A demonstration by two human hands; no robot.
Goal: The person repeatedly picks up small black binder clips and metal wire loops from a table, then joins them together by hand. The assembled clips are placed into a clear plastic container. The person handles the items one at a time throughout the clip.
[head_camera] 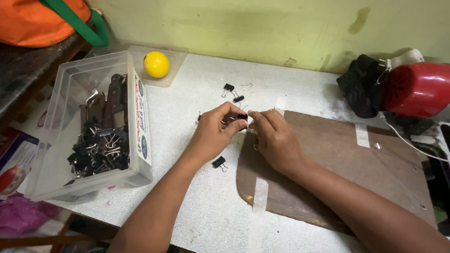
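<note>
One small black metal binder clip (242,117) sits pinched between the thumb and fingers of the left hand (216,133), that grip closed on it, while the right hand (276,140) meets it from the other side, fingertips together on what looks like the clip's wire handle. By my judgement the handle is being fitted or worked at the clip; the next move calls for a steady squeeze on the springy wire. Just below the grip lies another black clip (218,162); beyond it, two more (233,93) rest on the white table (197,93). Under the right hand lies a brown taped board (337,164). Far left of the grip, a clear plastic box (136,117) holds many black clips.
</note>
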